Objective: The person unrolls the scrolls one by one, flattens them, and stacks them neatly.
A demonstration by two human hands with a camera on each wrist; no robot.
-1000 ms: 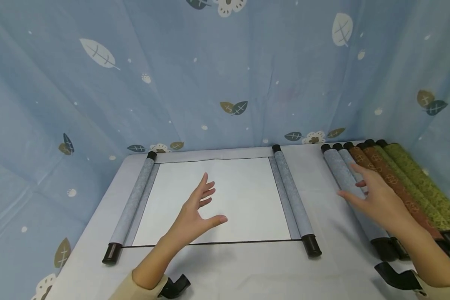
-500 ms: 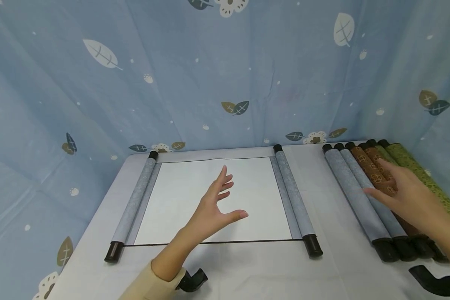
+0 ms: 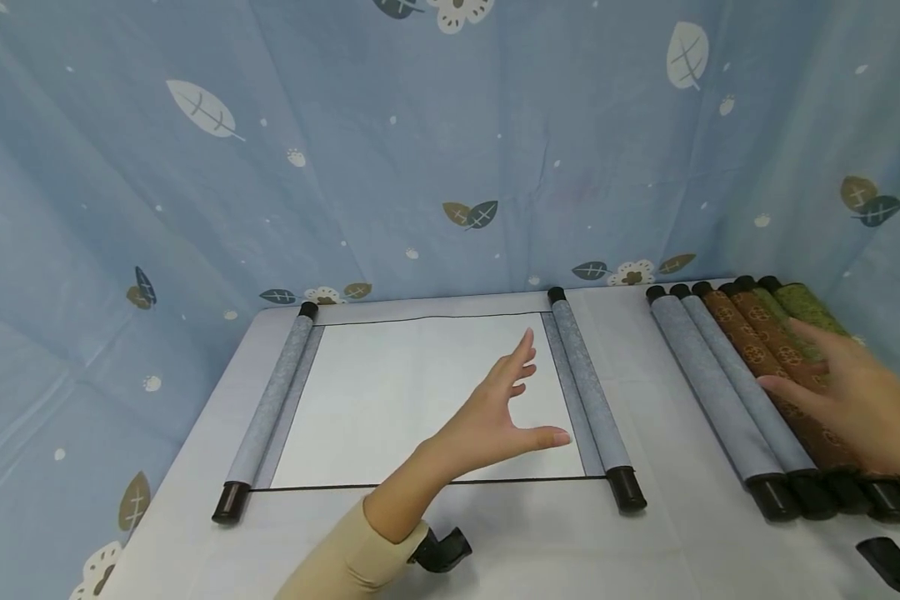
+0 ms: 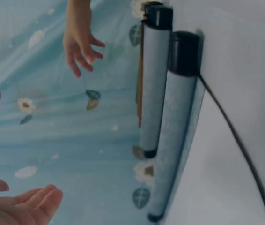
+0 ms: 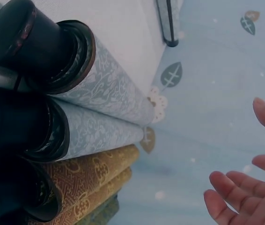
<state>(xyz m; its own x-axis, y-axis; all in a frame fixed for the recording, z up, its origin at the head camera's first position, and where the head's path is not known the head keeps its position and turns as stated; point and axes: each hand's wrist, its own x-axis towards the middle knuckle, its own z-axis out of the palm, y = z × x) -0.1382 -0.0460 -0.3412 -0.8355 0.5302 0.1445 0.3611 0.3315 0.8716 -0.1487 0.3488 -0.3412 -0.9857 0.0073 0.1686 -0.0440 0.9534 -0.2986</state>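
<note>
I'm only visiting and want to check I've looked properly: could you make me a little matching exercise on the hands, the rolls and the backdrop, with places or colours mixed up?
Things:
1. left hand
2. brown rolls
3. backdrop cloth
4. right hand

Places and colours, as the head view shows them:
A. blue, with printed leaves
B. raised in front of the white sheet
C. at the row of coloured rolls, partly hiding it
D. lying between grey-blue rolls and green rolls

Right pairs: 1-B, 2-D, 3-A, 4-C
</note>
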